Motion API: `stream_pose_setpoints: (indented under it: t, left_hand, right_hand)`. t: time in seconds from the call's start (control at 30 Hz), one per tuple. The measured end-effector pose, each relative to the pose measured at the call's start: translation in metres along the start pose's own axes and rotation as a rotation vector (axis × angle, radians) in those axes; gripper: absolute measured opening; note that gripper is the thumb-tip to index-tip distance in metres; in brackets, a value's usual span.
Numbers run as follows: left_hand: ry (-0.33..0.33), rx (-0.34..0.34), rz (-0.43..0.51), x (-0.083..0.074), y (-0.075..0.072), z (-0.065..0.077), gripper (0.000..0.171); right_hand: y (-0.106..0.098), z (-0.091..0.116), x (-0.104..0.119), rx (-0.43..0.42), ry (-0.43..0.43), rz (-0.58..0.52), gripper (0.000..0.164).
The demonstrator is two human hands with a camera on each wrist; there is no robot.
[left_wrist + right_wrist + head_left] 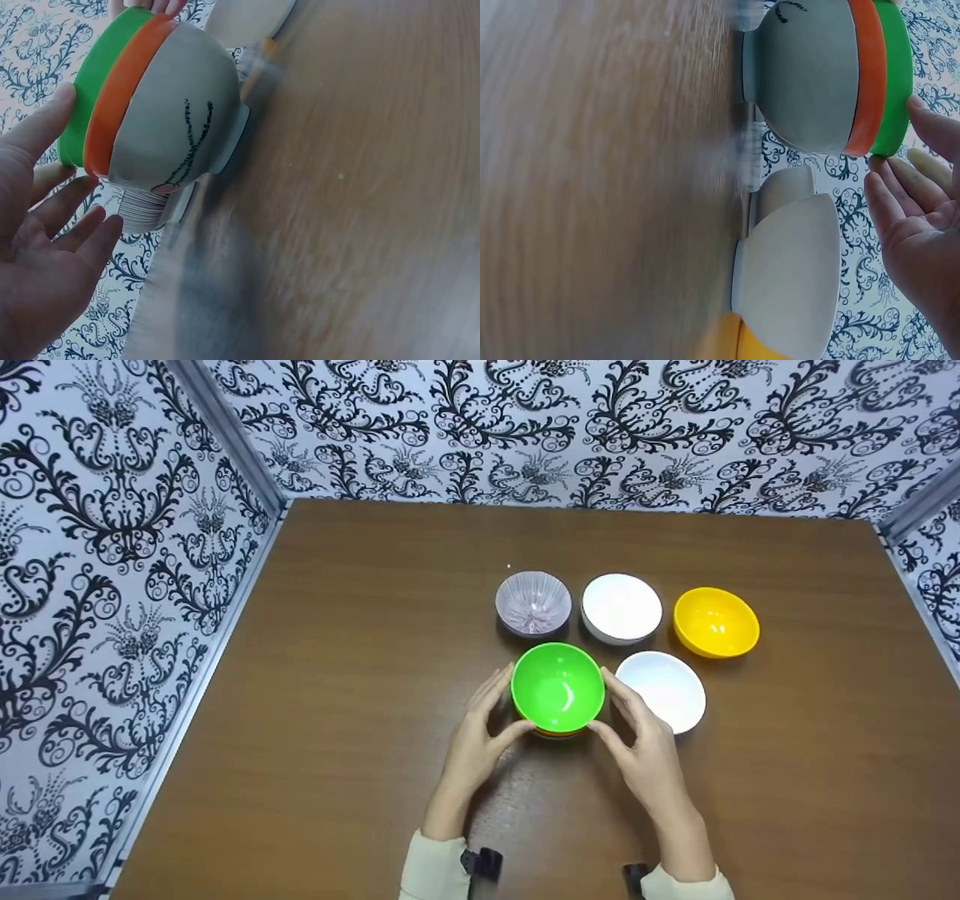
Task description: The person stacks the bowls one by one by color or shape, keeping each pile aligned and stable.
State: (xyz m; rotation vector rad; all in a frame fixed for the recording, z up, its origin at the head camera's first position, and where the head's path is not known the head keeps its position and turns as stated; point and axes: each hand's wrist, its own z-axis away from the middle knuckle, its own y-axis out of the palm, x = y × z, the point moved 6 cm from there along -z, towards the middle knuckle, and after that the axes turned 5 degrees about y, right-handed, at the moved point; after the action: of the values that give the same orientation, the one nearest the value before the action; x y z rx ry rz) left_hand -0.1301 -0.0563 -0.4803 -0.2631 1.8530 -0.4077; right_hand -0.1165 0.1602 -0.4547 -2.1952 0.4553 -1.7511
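Observation:
A glossy green bowl (557, 688) tops a stack in the middle of the table. Directly beneath it sits an orange bowl (124, 97), nested in a pale bowl (176, 109) with a dark line pattern, whose foot stands at the tabletop. My left hand (472, 742) holds the green bowl's left side, thumb at the front and fingers along the side. On the opposite side my right hand (649, 750) grips the same bowl in a matching way. In both wrist views the fingers lie at the green bowl's rim.
Behind the stack stand a clear ribbed bowl (533, 604) and a white bowl (622, 608). A yellow bowl (716, 622) is farther right. Another white bowl (661, 691) sits close beside my right hand. Patterned panels (525, 435) border the brown table (337, 660).

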Motion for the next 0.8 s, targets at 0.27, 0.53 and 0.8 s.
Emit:
stream_pose_setpoints:
  t: [0.27,0.53,0.8]
  left_hand:
    - [-0.03,0.021,0.014,0.004,0.003,0.002,0.075]
    - [-0.036,0.035,0.055,0.006,0.007,0.003,0.076]
    - [-0.042,0.046,0.21,0.009,0.016,0.005,0.089]
  right_hand:
    - [0.001,0.001,-0.003,0.006,0.015,-0.004,0.067]
    - [0.001,0.002,-0.002,0.015,0.03,-0.018,0.066]
    - [0.001,0.002,-0.004,0.005,0.03,-0.008,0.066]
